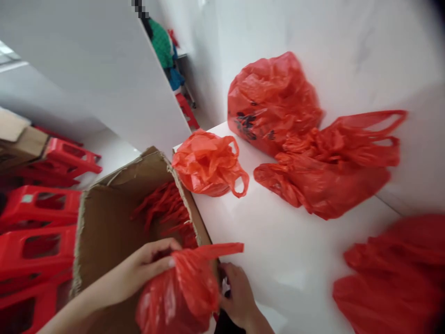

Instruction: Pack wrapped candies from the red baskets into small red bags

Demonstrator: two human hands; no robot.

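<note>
A filled red plastic bag (pixel 181 297) is held at the lower middle, over the near part of an open cardboard box (pixel 114 241). My left hand (pixel 155 260) grips its gathered top, thumb and fingers closed on the plastic. One strip of the bag sticks out to the right. On the bag's right side is my right hand (pixel 239 292), its fingers curled and thumb against the plastic; its grip is partly hidden. Inside the box lies a heap of red strips (pixel 167 208). A smaller knotted red bag (pixel 205 162) sits on the white surface beside the box rim.
More filled red bags stand on the white surface (pixel 243 222): a big bag with black print (pixel 271 102), a bag with loop handles (pixel 333 171) and a blurred bag (pixel 396 278). Red plastic stools (pixel 41 208) are at the left. A pale panel (pixel 114 69) rises behind.
</note>
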